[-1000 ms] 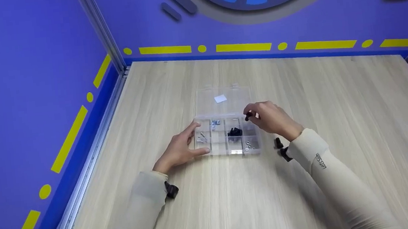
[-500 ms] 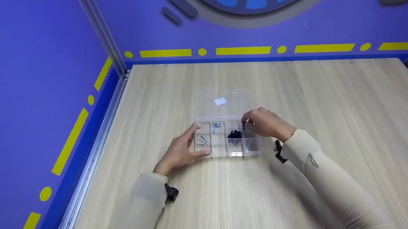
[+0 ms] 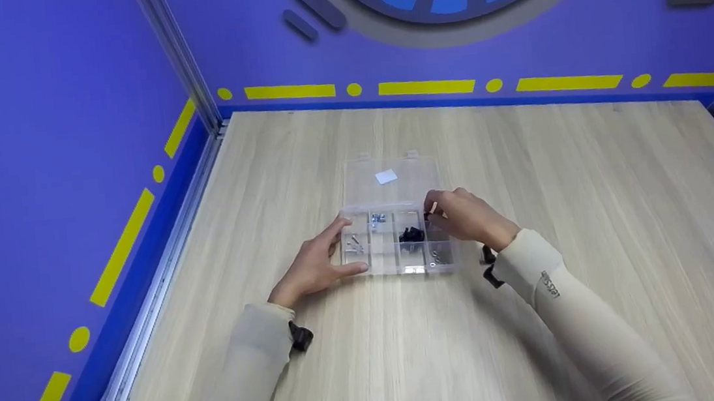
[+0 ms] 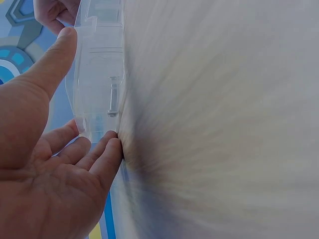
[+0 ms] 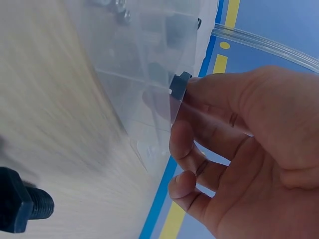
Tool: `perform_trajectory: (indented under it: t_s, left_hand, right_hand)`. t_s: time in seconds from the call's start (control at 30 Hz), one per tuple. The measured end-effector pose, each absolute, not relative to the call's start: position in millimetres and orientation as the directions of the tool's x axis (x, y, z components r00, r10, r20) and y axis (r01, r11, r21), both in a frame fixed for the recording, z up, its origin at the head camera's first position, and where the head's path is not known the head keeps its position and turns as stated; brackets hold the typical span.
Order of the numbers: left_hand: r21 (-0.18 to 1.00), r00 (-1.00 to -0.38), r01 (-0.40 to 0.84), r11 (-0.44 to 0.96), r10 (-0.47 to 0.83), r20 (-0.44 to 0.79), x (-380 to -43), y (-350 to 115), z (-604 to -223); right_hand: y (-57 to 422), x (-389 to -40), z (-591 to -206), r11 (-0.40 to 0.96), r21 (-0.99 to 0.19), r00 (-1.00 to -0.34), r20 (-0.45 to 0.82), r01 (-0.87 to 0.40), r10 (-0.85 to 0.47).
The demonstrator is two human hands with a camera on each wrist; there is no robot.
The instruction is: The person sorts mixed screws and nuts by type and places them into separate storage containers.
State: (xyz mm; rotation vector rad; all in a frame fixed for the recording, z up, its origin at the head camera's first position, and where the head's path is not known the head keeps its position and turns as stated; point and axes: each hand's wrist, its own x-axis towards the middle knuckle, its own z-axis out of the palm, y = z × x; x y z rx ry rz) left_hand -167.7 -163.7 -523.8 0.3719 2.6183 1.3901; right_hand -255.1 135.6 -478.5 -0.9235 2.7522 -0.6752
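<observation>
A clear plastic compartment box (image 3: pixel 384 260) lies with its lid (image 3: pixel 362 183) opened away from me. My left hand (image 3: pixel 310 262) holds its left end, thumb at the near edge and fingers at the far side. My right hand (image 3: pixel 466 216) pinches a small dark, angular part (image 5: pixel 180 85) over the far right compartment; the fingers hide most of it. Inside the box are silver screws (image 3: pixel 355 244) at left, small bluish metal pieces (image 3: pixel 378 219), a clump of black parts (image 3: pixel 411 234) and silver nuts (image 3: pixel 436 257) at near right.
A black hex bolt (image 5: pixel 25 201) lies on the wooden table (image 3: pixel 372 356), right of the box near my right wrist. A white label (image 3: pixel 386 177) is on the lid. Blue panels (image 3: pixel 278 57) border the table at back and left.
My right hand has lowered slightly toward the near left, bringing the dark part from above the box's far right corner down into the compartment. The left hand stays in place.
</observation>
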Motion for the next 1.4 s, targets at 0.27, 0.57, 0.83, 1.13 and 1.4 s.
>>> perform_trajectory:
  t_s: [0.27,0.57,0.83,1.13,1.4]
  left_hand:
    - [0.836,-0.958,0.142,0.53,0.285,-0.018,-168,-164,-524]
    - [0.834,-0.959,0.144,0.533,0.283,-0.016,-167,-165,-524]
    - [0.817,-0.958,0.178,0.549,0.287,0.016,-167,-165,-524]
    - [0.829,-0.955,0.168,0.534,0.298,0.001,-168,-163,-524]
    - [0.827,-0.959,0.143,0.543,0.283,-0.02,-167,-164,-523]
  right_hand:
    - [136,-253,-478,0.697,-0.452,-0.783,0.007,-0.557,-0.622]
    - [136,-255,-480,0.686,-0.433,-0.768,0.025,-0.585,-0.64]
    - [136,-254,-481,0.689,-0.429,-0.772,0.032,-0.585,-0.635]
    - [144,-252,-482,0.658,-0.449,-0.758,0.071,-0.604,-0.648]
    - [168,-242,-483,0.614,-0.441,-0.728,0.148,-0.654,-0.67]
